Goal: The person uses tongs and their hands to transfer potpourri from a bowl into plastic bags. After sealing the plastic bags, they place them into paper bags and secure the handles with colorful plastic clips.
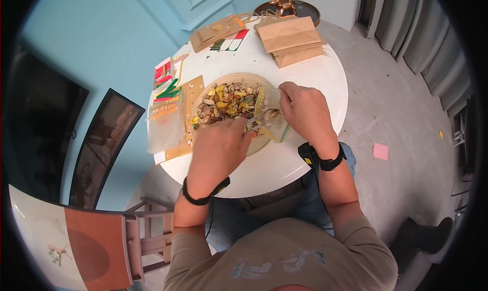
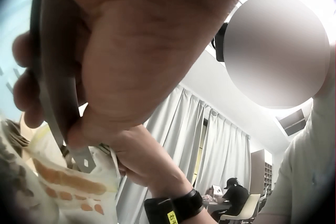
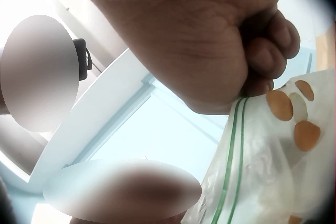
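A wide round tray (image 1: 262,146) on the white table holds a heap of dried plant pieces (image 1: 223,105), yellow and brown. My left hand (image 1: 221,141) grips metal tongs (image 2: 55,61) over the tray's near side. Their tips (image 1: 262,119) reach into the mouth of a clear zip bag (image 1: 279,132). With curled fingers my right hand (image 1: 307,110) holds this bag by its upper edge at the tray's right side. Orange spots and green zip lines show on the bag (image 3: 273,150) in the right wrist view. Some brown pieces lie around the tongs' tips.
Brown paper bags (image 1: 290,36) lie at the back right, another stack (image 1: 217,32) at the back left. Spotted clear bags (image 1: 166,123) and green and red strips (image 1: 170,90) lie left of the tray. A balloon-dog ornament (image 1: 284,6) stands behind the table.
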Tool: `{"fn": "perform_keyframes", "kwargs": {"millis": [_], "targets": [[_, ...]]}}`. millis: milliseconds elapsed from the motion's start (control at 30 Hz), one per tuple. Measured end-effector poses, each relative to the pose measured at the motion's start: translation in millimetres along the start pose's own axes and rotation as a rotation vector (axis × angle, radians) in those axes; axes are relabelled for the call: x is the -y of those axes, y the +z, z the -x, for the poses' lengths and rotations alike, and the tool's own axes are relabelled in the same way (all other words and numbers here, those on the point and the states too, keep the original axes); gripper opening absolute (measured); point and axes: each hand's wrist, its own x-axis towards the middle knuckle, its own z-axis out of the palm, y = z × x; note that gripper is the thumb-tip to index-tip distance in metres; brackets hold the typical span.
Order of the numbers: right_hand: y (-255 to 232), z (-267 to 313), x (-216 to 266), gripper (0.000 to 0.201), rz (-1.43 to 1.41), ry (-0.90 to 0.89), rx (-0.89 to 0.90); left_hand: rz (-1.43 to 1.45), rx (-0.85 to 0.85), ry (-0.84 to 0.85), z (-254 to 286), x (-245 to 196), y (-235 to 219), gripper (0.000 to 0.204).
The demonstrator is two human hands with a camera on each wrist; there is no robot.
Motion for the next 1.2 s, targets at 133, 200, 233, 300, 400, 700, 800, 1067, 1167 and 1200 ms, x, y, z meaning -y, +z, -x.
{"fn": "perform_keyframes", "kwargs": {"millis": [133,200,233,300,400,700,800,1067,1167,1200], "targets": [[-5.5,-0.5,-0.2,0.015,-0.007,0.008,-0.039,-0.002,0.011,0.029,-5.6,0.7,12.2,0.031],[-8.9,-0.5,-1.3,0.015,-0.013,0.013,-0.045,0.004,-0.012,-0.010,-1.5,6.8,6.7,0.033],[-9.7,-0.5,-1.9,0.014,-0.018,0.014,-0.047,-0.005,-0.026,-0.046,2.2,12.6,0.9,0.035],[-9.6,-0.4,-2.3,0.014,-0.017,0.015,-0.044,-0.035,-0.045,-0.126,8.0,24.8,-8.5,0.036],[-8.7,-0.4,-3.0,0.015,-0.017,0.011,-0.033,-0.127,0.011,-0.203,16.9,50.1,-12.9,0.038],[-7.8,0.7,-0.2,0.015,-0.001,-0.009,-0.033,-0.216,0.094,-0.174,33.2,69.1,12.3,0.034],[-7.0,0.8,1.7,0.016,-0.008,-0.007,-0.031,-0.219,0.078,-0.173,25.8,71.8,21.4,0.032],[-5.1,0.3,0.9,0.016,0.004,-0.004,-0.007,-0.199,0.063,-0.148,14.3,81.2,29.8,0.024],[-5.7,0.4,0.6,0.016,0.008,-0.007,-0.005,-0.198,0.053,-0.147,14.5,83.5,33.5,0.022],[-6.0,0.6,0.9,0.016,0.009,-0.004,-0.002,-0.199,0.053,-0.143,14.5,83.6,33.8,0.022]]}}
